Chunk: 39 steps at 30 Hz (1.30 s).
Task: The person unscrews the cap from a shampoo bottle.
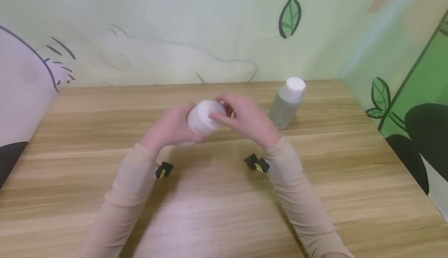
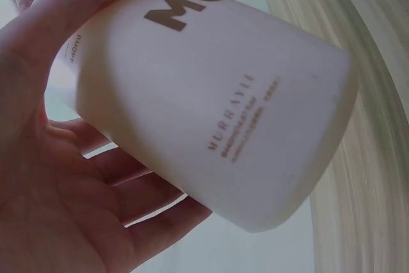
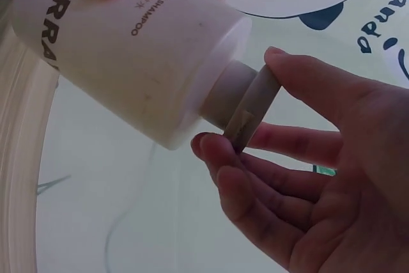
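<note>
While aloft, hands on bottle.

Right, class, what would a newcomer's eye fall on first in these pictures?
Probably the white cylindrical shampoo bottle, held tilted above the wood-grained table by the left hand while the right hand pinches its round pale cap. Next, the white-capped greyish-green bottle, standing beyond the right hand. Then the painted green leaf, outlined in black on the pale green wall.

Creased beige sleeves, small black wrist devices with yellow patches
</note>
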### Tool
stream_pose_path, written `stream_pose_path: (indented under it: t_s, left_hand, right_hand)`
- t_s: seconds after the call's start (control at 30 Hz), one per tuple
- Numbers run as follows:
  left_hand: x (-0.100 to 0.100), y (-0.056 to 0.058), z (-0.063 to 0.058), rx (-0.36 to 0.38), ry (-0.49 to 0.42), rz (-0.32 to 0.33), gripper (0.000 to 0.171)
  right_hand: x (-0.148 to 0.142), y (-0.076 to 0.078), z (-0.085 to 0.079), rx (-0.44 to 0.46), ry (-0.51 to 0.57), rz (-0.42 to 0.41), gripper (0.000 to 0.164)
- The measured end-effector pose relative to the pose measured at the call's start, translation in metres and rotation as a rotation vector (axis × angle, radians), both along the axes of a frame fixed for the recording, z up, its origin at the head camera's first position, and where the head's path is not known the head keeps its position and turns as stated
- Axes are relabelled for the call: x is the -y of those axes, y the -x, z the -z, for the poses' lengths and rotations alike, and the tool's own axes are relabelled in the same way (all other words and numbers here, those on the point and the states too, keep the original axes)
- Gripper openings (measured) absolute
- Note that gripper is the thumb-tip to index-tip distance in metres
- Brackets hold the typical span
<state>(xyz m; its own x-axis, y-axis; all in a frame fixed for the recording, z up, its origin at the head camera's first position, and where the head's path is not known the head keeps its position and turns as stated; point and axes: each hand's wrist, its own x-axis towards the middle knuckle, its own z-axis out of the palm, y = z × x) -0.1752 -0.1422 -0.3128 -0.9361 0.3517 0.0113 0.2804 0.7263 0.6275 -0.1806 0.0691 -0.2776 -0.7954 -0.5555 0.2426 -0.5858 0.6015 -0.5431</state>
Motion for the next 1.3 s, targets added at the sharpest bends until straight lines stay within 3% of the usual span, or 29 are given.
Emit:
stream_pose_path:
  t_s: [0.23, 0.67, 0.97, 1.1, 1.3]
  left_hand:
    - [0.002, 0.002, -0.003, -0.006, 0.009, -0.001, 0.062]
    - [0.004, 0.001, -0.005, -0.024, 0.015, -0.038, 0.068]
    - [0.012, 0.003, -0.002, -0.042, 0.048, 0.010, 0.068]
    - [0.017, 0.004, 0.000, -0.033, 0.057, 0.035, 0.064]
    - [0.019, 0.005, 0.001, -0.015, 0.076, 0.024, 0.068]
  right_hand:
    - [-0.002, 0.003, 0.001, -0.091, 0.031, -0.077, 0.028]
    - [-0.004, 0.007, 0.006, -0.175, 0.087, -0.184, 0.027]
    - [-0.001, 0.007, 0.014, -0.300, 0.084, -0.259, 0.034]
    - [0.000, 0.006, 0.014, -0.299, 0.047, -0.300, 0.037]
    - [-0.001, 0.006, 0.014, -0.260, 0.040, -0.305, 0.039]
